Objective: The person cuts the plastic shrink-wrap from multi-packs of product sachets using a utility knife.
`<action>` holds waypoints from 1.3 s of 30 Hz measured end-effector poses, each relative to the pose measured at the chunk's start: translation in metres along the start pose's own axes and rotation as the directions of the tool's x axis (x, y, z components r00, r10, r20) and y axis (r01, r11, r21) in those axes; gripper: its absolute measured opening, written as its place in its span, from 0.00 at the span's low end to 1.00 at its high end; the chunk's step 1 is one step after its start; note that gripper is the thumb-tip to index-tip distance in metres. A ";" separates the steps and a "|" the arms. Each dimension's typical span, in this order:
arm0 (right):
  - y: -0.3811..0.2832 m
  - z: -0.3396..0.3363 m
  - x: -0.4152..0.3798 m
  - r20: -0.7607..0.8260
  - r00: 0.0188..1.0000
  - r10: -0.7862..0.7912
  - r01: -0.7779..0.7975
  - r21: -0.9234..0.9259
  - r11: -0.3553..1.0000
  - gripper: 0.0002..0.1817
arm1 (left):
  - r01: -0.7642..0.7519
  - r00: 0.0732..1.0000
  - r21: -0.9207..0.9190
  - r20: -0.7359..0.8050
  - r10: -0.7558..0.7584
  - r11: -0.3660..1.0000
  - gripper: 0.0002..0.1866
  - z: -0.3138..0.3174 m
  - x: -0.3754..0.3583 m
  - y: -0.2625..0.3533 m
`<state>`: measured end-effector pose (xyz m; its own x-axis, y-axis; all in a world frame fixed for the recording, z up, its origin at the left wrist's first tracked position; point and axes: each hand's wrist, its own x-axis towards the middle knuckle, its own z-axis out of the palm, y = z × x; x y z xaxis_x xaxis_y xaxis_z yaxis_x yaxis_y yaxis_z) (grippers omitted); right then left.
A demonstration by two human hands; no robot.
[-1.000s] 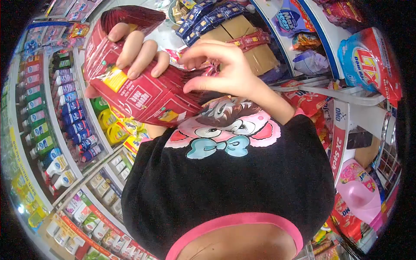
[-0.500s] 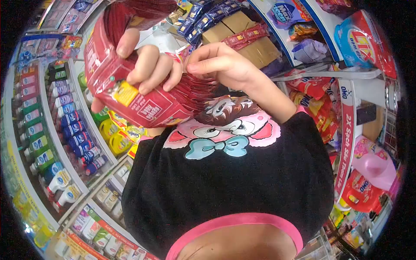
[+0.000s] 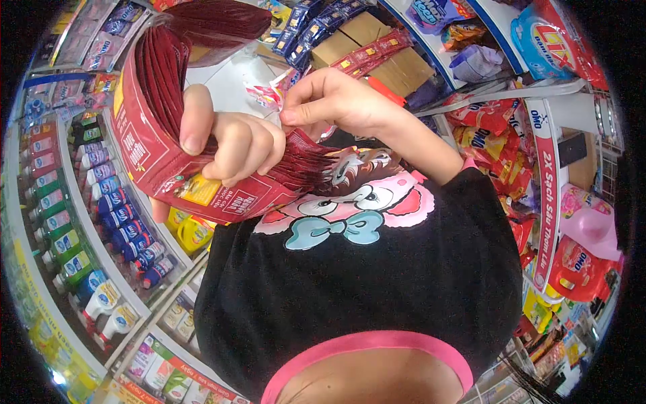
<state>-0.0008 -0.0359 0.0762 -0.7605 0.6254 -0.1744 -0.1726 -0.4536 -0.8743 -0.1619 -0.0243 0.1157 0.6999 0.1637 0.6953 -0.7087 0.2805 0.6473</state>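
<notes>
My left hand is wrapped round a thick folded bundle of dark red shampoo sachets, thumb and fingers across its printed face. The bundle bends, with many stacked edges showing on the upper left and fanned ends by my shirt. A further part of the red sachets extends above the hand. Beside the left fingers, my right hand pinches thumb against forefinger at the bundle's near edge; what lies between those fingertips is too small to make out.
Cardboard boxes with a red sachet strip and blue sachet packs lie beyond the hands. Shelves of bottles stand on the left. Detergent bags and a red jug are on the right.
My left hand has turned the sachet bundle and brought it slightly lower and left, so more stacked edges show. The right hand stays pinched beside it. The view has shifted slightly.
</notes>
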 end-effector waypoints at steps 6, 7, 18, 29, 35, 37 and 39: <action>0.004 0.004 0.003 -0.015 1.000 0.015 -0.015 -0.030 0.999 0.09 | 0.011 0.999 0.057 0.050 -0.014 0.998 0.27 0.003 0.002 0.002; 0.006 0.003 0.005 -0.007 1.000 0.015 -0.015 -0.022 1.000 0.09 | -0.005 1.000 0.068 0.024 0.003 0.998 0.26 0.005 0.002 0.000; 0.016 -0.005 0.016 -0.012 0.996 0.093 -0.092 0.059 0.994 0.08 | -0.025 0.990 -0.018 0.141 0.027 1.000 0.25 -0.001 0.008 -0.001; 0.033 -0.015 0.031 0.222 0.952 0.209 -0.266 0.271 0.925 0.08 | 0.092 0.922 -0.081 0.382 -0.054 0.992 0.24 -0.012 0.035 -0.005; 0.071 -0.036 0.036 -0.030 0.948 0.317 -0.318 -0.077 0.945 0.06 | -0.062 0.912 -0.223 0.383 0.146 0.973 0.13 -0.006 0.066 -0.018; 0.125 -0.084 0.039 0.077 0.917 0.390 -0.394 0.322 0.861 0.05 | -0.146 0.881 -0.214 0.417 0.226 0.966 0.11 -0.010 0.062 0.004; 0.136 -0.113 0.028 -0.406 0.840 0.361 -0.342 0.121 0.932 0.10 | -0.284 0.892 -0.140 0.325 0.315 0.949 0.06 -0.009 0.061 0.010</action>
<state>0.0253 -0.0083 -0.0988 -0.4466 0.6193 -0.6458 0.0230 -0.7136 -0.7002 -0.1256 -0.0035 0.1615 0.3724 -0.0728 0.9252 -0.8582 0.3525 0.3731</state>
